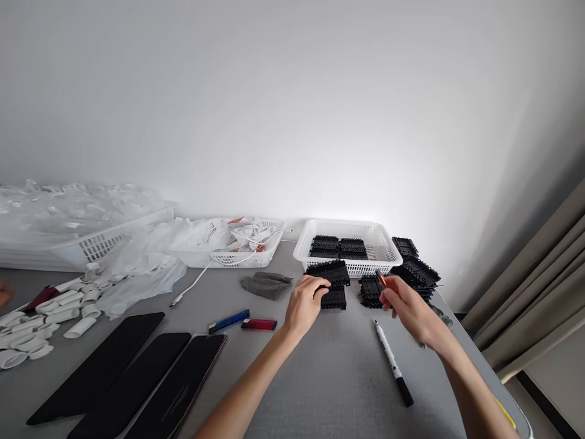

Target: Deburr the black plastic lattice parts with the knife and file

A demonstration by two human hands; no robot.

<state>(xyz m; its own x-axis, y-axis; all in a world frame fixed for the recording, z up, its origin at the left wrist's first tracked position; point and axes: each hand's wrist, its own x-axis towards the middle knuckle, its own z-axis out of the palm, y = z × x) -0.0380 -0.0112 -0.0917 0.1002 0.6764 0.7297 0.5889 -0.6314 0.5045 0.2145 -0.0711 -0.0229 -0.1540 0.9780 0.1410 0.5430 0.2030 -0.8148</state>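
My left hand (302,306) is closed on the near left edge of a black ridged plastic panel (329,272). That panel is tilted over another black panel (336,299) on the table. To the right, my right hand (409,310) pinches a small slim object (381,278) with a dark end and a coppery-orange part; its exact kind is unclear. Just beyond those fingers lies a stack of black panels (369,291). A white basket (299,251) behind both hands holds several similar panels (353,248).
More black panels (420,271) are piled at the right edge. A white marker (388,350) lies in front. Leftward are blue and red lighters (259,324), dark phones (176,387), a grey cloth-like piece (266,285), a cable (192,285), white tube pieces (64,316) and another person's hand (5,294).
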